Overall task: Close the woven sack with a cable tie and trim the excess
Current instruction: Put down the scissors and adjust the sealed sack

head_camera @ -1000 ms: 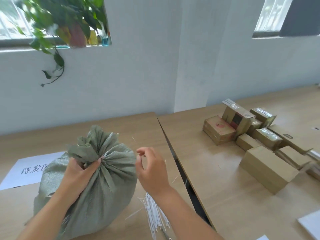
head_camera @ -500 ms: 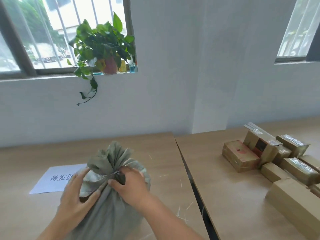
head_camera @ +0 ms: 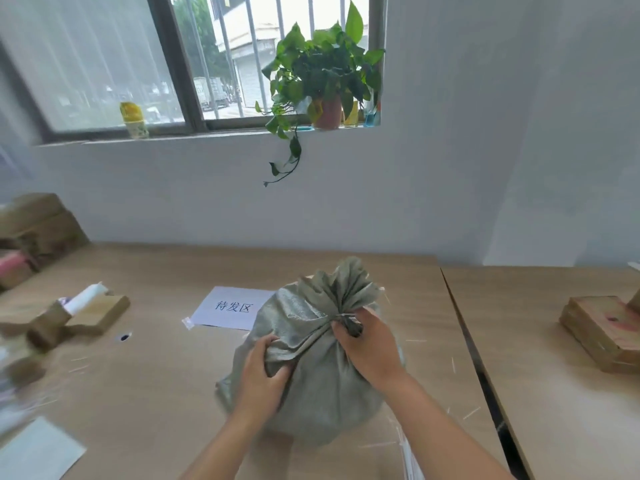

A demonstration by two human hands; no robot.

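A grey-green woven sack [head_camera: 322, 400] stands on the wooden table [head_camera: 166, 393], its mouth gathered into a ruffled bunch [head_camera: 341, 287]. A thin white cable tie [head_camera: 342, 317] circles the neck. My right hand [head_camera: 369, 344] grips the neck just below the bunch, right at the tie. My left hand [head_camera: 261, 379] clutches a fold of the sack's left side. Cut white tie ends lie scattered on the table around the sack.
A white paper label [head_camera: 230, 306] lies behind the sack. Cardboard boxes [head_camera: 602, 330] sit on the right table past a dark gap [head_camera: 485, 382]. Boxes and a white roll [head_camera: 86, 296] are at the left. A bundle of white ties [head_camera: 410, 459] lies by my right forearm.
My right hand moved from beside the sack onto its neck and now grips it. My left hand slid from the neck down to the sack's side. The view swung left.
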